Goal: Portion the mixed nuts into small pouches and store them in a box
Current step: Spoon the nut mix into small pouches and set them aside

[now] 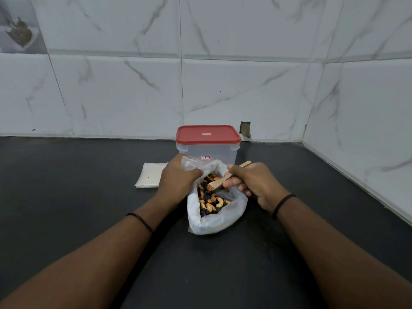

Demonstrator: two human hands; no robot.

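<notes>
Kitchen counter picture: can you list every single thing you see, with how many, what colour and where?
Clear plastic box with red lid: one, shut, at the back against the wall.
Stack of small white pouches: one stack, lying flat, left of the box.
Clear plastic bag of mixed nuts: one, open, centre.
Small wooden spoon: one, tan, bowl inside the bag.
Black countertop: one.
Left hand: gripping the bag's rim.
Right hand: holding the spoon.

Dark matte counter (66,197) from nine to five o'clock, backed by white grey-veined marble tiles (223,85) across twelve, a side wall (367,130) meeting at a corner near two, a small chipped hole (245,128) low in the tiling, under soft even light.
</notes>
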